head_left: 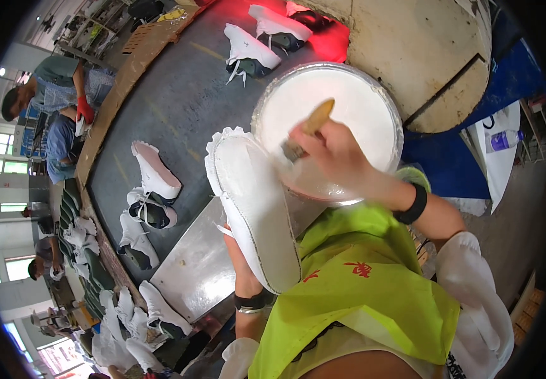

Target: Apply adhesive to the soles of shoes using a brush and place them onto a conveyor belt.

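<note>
My left hand [237, 258] props up a white shoe upper [257, 208], sole side facing up; the shoe hides its fingers. The upper has a frilled toe edge and stitching round the rim, and its sole face looks coated in places. My right hand [336, 151] is closed round a paintbrush with a yellowish wooden handle [319, 116]. The brush's bristles [293, 150] are close to the shoe's upper right edge, slightly blurred. Behind that hand stands a wide round tub [397, 120] of white liquid [342, 91].
White shoes [155, 174] lie on the dark belt [178, 95], with others [251, 52] at its far end beside a red glow. A metal plate [200, 265] borders the belt. Stacked shoes [121, 312] and a co-worker [65, 82] are at left; a bottle [505, 140] is at right.
</note>
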Demonstrator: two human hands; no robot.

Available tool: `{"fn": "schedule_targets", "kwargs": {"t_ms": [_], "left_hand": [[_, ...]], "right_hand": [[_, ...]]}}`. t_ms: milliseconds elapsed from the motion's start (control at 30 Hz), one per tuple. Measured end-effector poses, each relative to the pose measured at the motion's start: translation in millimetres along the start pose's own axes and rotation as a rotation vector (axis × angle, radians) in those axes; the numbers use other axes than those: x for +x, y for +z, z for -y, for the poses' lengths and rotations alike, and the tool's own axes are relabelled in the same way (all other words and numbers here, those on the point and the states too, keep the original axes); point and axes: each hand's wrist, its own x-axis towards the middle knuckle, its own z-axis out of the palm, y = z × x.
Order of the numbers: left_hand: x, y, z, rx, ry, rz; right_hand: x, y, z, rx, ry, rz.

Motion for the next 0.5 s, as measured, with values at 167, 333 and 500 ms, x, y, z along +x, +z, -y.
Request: {"fn": "schedule_targets", "kwargs": {"t_ms": [167,333,500], "left_hand": [[-5.1,17.0,-1.7,-0.035,-0.015,-0.019],[2.9,5.9,-5.4,0.04,0.016,0.034],[-2.2,0.4,-11.7,0.065,0.004,0.054]], "right_hand": [[39.3,20.6,4.7,-0.007,-0.428,0.117],[-26.8,13.9,-25.1,-0.178,-0.687,0.141],[-37.0,12.5,2.4,-0.294,-0.377,0.395]]}}
